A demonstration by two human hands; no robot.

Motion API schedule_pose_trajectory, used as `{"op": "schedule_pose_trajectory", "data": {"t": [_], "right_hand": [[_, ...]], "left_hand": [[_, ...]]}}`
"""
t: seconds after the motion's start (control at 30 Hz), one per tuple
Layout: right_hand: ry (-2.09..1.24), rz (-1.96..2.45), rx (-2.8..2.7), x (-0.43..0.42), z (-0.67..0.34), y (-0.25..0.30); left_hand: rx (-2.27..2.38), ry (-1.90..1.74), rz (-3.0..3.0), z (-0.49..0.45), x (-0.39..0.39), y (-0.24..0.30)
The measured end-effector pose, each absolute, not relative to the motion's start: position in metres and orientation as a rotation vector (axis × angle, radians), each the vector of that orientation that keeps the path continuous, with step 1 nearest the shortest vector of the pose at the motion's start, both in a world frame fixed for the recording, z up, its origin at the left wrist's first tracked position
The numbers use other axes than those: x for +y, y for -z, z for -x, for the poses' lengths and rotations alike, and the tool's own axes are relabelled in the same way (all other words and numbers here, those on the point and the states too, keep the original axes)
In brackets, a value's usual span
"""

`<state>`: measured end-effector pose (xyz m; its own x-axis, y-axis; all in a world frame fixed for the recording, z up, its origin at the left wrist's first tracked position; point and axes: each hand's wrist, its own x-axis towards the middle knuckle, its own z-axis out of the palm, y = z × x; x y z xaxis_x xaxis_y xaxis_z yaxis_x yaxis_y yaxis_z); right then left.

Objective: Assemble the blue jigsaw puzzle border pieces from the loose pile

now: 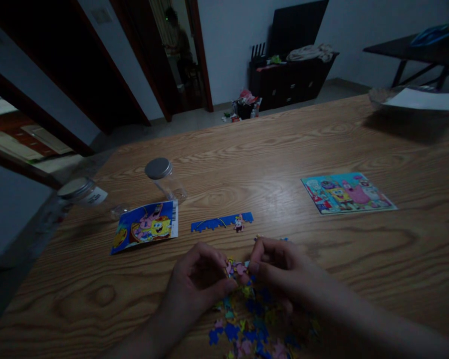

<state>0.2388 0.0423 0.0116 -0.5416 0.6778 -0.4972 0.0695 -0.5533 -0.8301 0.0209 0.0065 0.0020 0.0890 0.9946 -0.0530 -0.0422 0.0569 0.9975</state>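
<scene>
Wooden table (333, 144): light, strongly grained top, seen from the head camera, dim throughout.
Pile of jigsaw pieces (247, 319): loose blue, pink and yellow pieces, spread on the wood at the near edge of the view.
Left hand (198, 279): above the pile's left side, fingers curled, thumb and fingertips pinched together on the cluster of pink pieces.
Right hand (280, 269): above the pile's upper right, fingertips closed on the same cluster, just beside the left hand's fingertips.
Cluster of pink pieces (239, 270): between both hands, directly over the pile; its exact shape is hidden by the fingers.
Blue puzzle strip (220, 222): joined pieces just beyond the pile, with a pink figure piece (239, 224) at its right end.
Printed card (145, 227): cartoon picture with a barcode, beyond and left of the pile.
Glass jar (164, 179): silver-lidded, upright, beyond the card.
Second jar (84, 194): lying on its side, far left of the pile, blurred.
Picture sheet (346, 192): colourful cartoon print, right of the pile.
Metal bowl (389, 98): far beyond the pile, under white paper (426, 99).
Person (177, 50): standing in a doorway, well apart from the table.
</scene>
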Motion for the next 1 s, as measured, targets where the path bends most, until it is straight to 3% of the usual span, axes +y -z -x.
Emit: {"op": "schedule_pose_trajectory", "data": {"t": [1.0], "right_hand": [[-1.916, 1.165, -1.219, 0.04, -0.2358, -0.0001]], "left_hand": [[1.237, -1.008, -1.331, -0.0165, 0.0064, -0.0053]]}}
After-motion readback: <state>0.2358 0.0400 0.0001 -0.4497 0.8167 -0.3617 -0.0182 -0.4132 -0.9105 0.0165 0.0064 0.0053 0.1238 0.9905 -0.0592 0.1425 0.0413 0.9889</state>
